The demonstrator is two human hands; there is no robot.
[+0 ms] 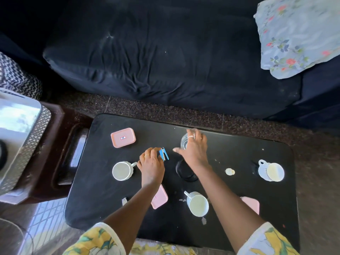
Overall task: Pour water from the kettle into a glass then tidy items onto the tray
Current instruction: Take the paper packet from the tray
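On the black counter (230,150) sit white cups (122,171), pink lids (123,138) and a small blue object (164,154), beyond it a navy sofa (165,52) with a pale-blue floral pillow (298,34), nearest yellow floral sleeves (95,240).

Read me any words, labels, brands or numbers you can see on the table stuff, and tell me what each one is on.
No text is readable.
Pink lid at the far left of the table: small red and white label, too small and blurred to read.
Blue item at the left hand: no lettering can be made out.
Cups, glass: no print visible.
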